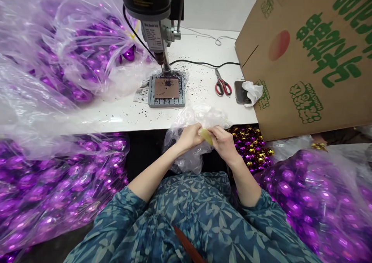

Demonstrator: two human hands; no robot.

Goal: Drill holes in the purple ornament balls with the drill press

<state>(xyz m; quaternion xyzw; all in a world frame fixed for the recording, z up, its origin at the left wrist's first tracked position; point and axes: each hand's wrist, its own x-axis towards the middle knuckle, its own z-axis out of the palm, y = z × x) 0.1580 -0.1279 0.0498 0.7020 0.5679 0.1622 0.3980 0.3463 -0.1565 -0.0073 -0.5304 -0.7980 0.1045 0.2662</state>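
Shavings [183, 72] dot the white table [207, 104] around a bench drill [151, 21], cardboard box [305, 57] alongside; at the front edge, fingers of the left hand [190, 136] and right hand [223, 141] pinch a yellow strip [206, 136] over clear plastic [188, 160].

I'm seeing a drill press [152, 32] on the table [200, 92], bag of baubles [87, 42] to the left, scissors [222, 85] then phone [240, 93] right, box [290, 69] past those, plastic bag [190, 117] across the front edge [145, 129].
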